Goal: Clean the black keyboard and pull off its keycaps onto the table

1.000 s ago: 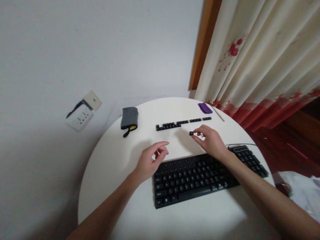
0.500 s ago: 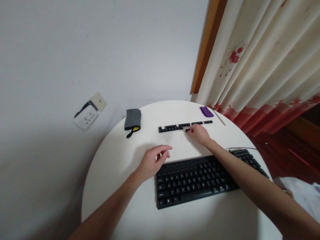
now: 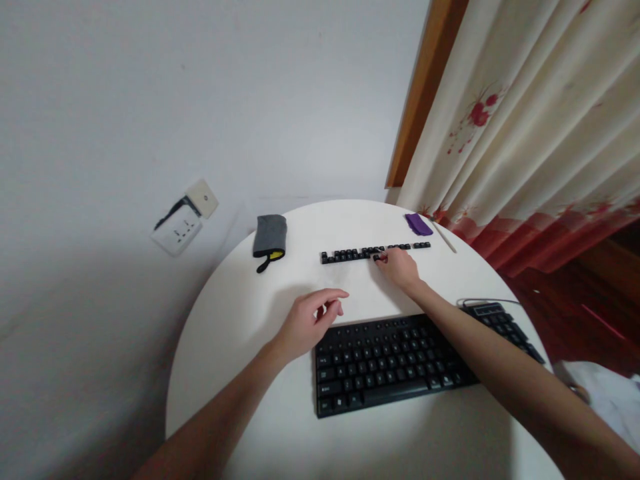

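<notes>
My right hand (image 3: 399, 268) is closed, its thumb and fingertips pinching a small black keycap (image 3: 377, 258) at the near edge of two rows of loose black keycaps (image 3: 346, 256). Those fingers partly cover the keycap and a stretch of the rows. Above the upper left corner of the black keyboard (image 3: 383, 367), my left hand (image 3: 314, 317) holds nothing, its fingers loosely curved and thumb apart. The right forearm crosses over the keyboard and hides part of its right side.
All of this lies on a round white table (image 3: 220, 347). A grey cloth pouch (image 3: 271, 233) sits at the back left. Toward the back right are a folded purple cloth (image 3: 419, 225) and a thin pale stick (image 3: 445, 237). The keyboard's cable (image 3: 490, 299) runs behind it.
The pinched keycap has come closer to the end of the near row. My left hand keeps its pose. The whole view has shifted slightly.
</notes>
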The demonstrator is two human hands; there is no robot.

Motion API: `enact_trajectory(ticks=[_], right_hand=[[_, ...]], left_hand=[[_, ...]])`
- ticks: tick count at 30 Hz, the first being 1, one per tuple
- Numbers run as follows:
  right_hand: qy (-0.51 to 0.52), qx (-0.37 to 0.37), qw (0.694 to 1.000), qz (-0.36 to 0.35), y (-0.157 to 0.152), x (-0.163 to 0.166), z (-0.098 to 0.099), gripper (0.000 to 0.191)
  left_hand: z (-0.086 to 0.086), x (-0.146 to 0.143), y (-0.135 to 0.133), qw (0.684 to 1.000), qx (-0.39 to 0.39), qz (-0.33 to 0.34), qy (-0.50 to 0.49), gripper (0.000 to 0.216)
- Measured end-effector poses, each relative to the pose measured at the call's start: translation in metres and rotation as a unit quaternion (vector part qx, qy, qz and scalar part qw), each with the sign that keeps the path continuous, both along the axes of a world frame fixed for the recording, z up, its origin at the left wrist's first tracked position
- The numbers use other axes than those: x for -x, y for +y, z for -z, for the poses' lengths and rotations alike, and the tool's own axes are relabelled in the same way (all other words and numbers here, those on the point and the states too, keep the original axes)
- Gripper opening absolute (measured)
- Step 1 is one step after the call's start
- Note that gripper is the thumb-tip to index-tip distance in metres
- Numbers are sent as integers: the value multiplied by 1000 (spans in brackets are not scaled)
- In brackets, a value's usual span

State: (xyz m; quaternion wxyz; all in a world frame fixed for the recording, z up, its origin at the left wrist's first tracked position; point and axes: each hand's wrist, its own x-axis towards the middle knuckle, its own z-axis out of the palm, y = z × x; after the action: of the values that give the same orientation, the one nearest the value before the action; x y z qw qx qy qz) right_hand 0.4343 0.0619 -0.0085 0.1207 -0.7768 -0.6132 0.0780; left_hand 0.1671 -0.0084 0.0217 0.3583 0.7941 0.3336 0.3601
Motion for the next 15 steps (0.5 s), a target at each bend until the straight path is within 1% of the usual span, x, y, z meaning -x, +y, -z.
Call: enact_trajectory(ticks=[7,15], right_hand=[[4,-1,1000,0,6,5,0,19],[4,-9,1000,2,6,8,-2,19]], left_hand=[[-4,-1,-1,1000,10,1,-6,26],[-7,-3,-3,1000,23,8,2,26]])
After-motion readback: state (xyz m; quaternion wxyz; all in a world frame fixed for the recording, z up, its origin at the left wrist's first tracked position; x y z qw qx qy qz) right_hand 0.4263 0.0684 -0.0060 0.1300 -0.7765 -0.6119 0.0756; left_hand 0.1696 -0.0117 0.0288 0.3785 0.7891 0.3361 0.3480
